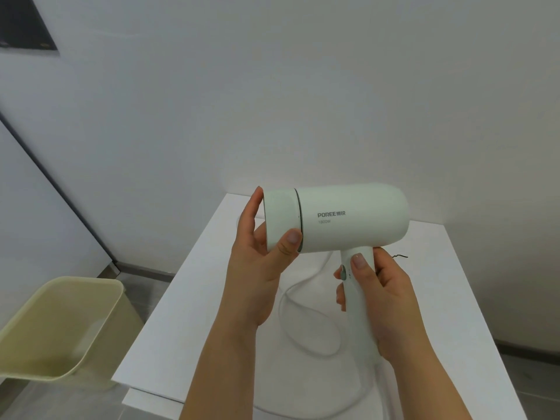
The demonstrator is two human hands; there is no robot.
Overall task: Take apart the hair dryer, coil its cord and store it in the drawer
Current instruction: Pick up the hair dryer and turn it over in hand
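Head view. The dryer (pixel 348 219) is held level above the desk (pixel 469 298), barrel running 9 to 3 o'clock and handle (pixel 359 286) dropping toward 6.

The right hand (pixel 385 301) is wrapped round the handle, thumb on its front face. This grip likely braces the body.

The left hand (pixel 257 253) clasps the nozzle (pixel 280 221) at the 9 o'clock end, thumb below and fingers behind, placed to twist or pull it off. A dark seam shows between nozzle and barrel; whether it is loosened cannot be told.

The cord (pixel 281 307) lies in a loose, uncoiled loop on the desk below. A bin (pixel 60 322) stands at 8 o'clock. No drawer is visible.
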